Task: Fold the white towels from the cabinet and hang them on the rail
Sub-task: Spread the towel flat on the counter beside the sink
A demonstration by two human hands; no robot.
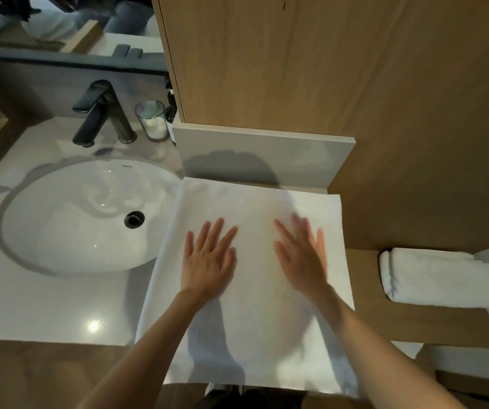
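The left hand (208, 261) and right hand (300, 258) lie flat, palms down with fingers straight and spread, side by side on a white towel (237, 199); neither grips anything, and the right looks blurred. The towel is spread on the counter (45, 305), its near edge hanging over the front. A folded towel (438, 278) rests on the wooden shelf (414, 323) to the right. The sink (60, 231) lies left, the faucet (95, 113) beyond it.

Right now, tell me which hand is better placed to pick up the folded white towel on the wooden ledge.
Right. The right hand lies nearer the folded white towel; the left hand would have to cross over it.
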